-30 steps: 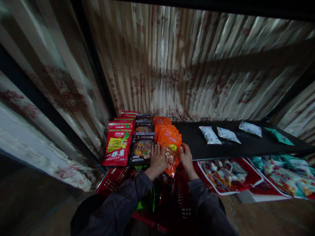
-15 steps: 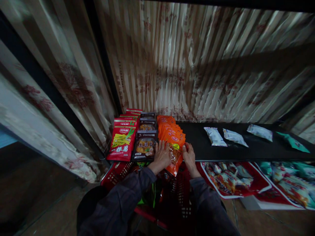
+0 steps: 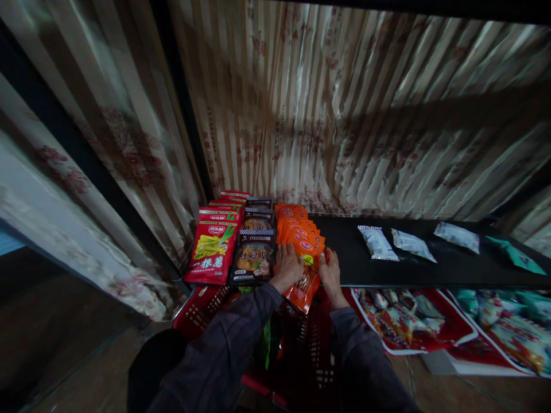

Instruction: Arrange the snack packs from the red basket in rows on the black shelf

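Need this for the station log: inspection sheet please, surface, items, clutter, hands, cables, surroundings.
Surface: black shelf, flat, dimly lit
Job's things: overlapping orange packs; front one juts past the shelf edge
Clutter: red packs and black packs at left; white packs and one green pack at right
Hands: left hand on the orange packs' left side, right hand at their right edge
Cables: nothing clearly seen
Surroundings: patterned curtain behind, red basket below

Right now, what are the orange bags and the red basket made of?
The orange bags look like thin, shiny plastic film: bright glints show on the front one. The red basket is probably stiff plastic, given its neat slots; its finish is too dark to tell.
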`<state>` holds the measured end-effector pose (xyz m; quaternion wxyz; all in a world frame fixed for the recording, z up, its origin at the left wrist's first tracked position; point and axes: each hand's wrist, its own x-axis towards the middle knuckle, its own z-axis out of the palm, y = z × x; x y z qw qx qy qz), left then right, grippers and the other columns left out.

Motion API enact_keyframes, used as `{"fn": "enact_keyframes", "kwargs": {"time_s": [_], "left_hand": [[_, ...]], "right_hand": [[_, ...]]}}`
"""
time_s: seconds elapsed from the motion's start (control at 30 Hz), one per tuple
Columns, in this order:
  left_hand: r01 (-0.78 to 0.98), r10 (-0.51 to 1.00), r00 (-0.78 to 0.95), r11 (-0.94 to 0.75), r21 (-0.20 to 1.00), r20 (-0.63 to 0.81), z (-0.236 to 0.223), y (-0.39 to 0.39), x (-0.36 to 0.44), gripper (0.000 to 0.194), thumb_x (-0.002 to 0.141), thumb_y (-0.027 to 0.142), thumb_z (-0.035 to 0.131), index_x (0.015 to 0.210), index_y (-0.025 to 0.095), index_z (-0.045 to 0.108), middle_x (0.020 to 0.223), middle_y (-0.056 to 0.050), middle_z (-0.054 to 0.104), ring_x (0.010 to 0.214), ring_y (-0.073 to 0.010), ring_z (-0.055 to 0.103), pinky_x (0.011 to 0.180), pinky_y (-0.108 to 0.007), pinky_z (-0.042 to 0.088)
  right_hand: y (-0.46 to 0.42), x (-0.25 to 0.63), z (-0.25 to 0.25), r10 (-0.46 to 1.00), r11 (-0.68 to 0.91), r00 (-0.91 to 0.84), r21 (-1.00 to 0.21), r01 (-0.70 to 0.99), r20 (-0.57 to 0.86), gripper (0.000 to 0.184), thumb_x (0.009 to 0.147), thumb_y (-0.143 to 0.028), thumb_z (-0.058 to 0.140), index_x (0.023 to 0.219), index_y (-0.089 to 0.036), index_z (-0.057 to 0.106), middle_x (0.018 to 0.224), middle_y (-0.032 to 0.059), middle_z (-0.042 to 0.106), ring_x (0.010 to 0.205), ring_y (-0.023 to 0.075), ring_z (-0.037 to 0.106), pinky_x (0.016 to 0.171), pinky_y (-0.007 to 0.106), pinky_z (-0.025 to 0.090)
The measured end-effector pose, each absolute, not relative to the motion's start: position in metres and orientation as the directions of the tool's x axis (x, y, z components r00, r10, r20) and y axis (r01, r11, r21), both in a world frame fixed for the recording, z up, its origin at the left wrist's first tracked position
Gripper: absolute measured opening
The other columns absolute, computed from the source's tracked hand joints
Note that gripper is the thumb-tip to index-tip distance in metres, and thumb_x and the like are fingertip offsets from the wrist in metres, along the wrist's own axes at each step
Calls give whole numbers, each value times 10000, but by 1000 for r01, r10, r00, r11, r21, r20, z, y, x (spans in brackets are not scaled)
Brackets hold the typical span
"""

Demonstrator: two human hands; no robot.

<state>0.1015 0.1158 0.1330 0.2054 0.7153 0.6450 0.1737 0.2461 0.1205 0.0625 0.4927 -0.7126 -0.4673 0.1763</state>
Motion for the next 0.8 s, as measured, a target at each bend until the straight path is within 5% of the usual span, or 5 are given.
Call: {"fn": "enact_keyframes", "kwargs": {"time_s": [0.43, 0.8], "left_hand": [[872, 1000, 5, -17, 489, 27, 108, 124, 109, 640, 923, 275, 383, 1491, -12, 313, 1579, -234, 306, 1489, -298, 259, 1220, -400, 231], [873, 998, -30, -2, 488, 57, 110, 125, 111, 633, 902, 245, 402, 1473, -21, 344, 1558, -246, 336, 1490, -314, 248, 1213, -447, 248]], "right_hand": [[140, 238, 63, 861, -40, 468, -892, 450, 198, 767, 893, -651, 277, 1374, -104, 517, 1498, 182, 452, 1446, 293, 323, 1198, 447, 225], [145, 244, 69, 889, 34, 388, -881, 472, 242, 693, 900, -612, 334, 1352, -128, 539, 1430, 167, 537, 1345, 282, 469, 1166, 454, 303]]}}
